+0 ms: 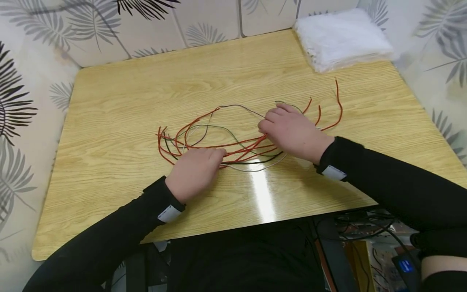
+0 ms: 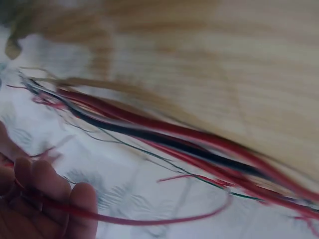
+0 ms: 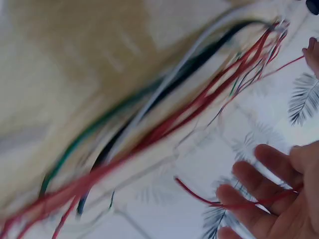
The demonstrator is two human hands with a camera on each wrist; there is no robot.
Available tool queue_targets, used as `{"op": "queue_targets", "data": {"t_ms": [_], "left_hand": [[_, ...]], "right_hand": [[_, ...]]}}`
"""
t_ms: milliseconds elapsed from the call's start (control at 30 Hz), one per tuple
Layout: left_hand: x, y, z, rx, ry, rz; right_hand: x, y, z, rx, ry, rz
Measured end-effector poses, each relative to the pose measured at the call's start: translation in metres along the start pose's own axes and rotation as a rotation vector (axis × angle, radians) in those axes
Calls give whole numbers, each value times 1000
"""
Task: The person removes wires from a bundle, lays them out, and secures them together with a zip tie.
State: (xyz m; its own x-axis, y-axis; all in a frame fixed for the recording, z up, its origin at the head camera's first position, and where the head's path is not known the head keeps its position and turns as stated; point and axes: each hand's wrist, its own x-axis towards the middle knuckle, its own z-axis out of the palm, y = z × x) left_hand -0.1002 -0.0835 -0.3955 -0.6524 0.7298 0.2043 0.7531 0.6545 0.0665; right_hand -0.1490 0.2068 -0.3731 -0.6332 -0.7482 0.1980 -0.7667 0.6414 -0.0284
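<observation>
A loose bundle of red wires (image 1: 248, 140) lies across the middle of the table, mixed with a black wire (image 1: 251, 163), a white wire (image 1: 251, 171) and a green one (image 1: 229, 131). My left hand (image 1: 197, 172) is at the bundle's near left; in the left wrist view its curled fingers hold a red wire (image 2: 149, 222). Over the right part of the bundle is my right hand (image 1: 293, 132), its palm hidden from the head view. A red wire (image 3: 197, 197) runs across its bent fingers toward the thumb in the right wrist view.
A clear plastic pack of white material (image 1: 343, 38) sits at the table's far right corner. Leaf-patterned wall covering (image 1: 204, 24) borders the wooden table (image 1: 120, 97). Several red wire ends (image 1: 338, 101) stick out past my right hand. Dark cables (image 1: 372, 231) hang below the front edge.
</observation>
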Motion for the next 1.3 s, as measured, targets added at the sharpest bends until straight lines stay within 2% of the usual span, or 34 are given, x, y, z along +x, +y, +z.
{"op": "queue_targets", "data": {"t_ms": [133,300,467,600,733,867,1000,1300], "left_hand": [[-13,-19,-3,45,-90,-82],[-28,-37,-9,89,-168,-161],[-35,-46,-12,85,-210,-191],[-39,-51,-10,78,-203,-197],[-42,-53,-9,76,-175,-203],[-42,-53,-9,67,-140,-207],[-42,-54,-8,46,-119,-208],[-43,-52,-13,18,-119,-206]], "right_hand": [[-9,18,-4,65,28,24],[-27,35,-4,79,-58,84],[-46,47,-6,39,-75,17],[-57,53,-5,3,-69,20],[-63,57,-1,-37,-114,78],[-64,58,3,-73,-153,97],[-61,56,4,-79,-152,92],[-55,52,0,-44,-154,89]]}}
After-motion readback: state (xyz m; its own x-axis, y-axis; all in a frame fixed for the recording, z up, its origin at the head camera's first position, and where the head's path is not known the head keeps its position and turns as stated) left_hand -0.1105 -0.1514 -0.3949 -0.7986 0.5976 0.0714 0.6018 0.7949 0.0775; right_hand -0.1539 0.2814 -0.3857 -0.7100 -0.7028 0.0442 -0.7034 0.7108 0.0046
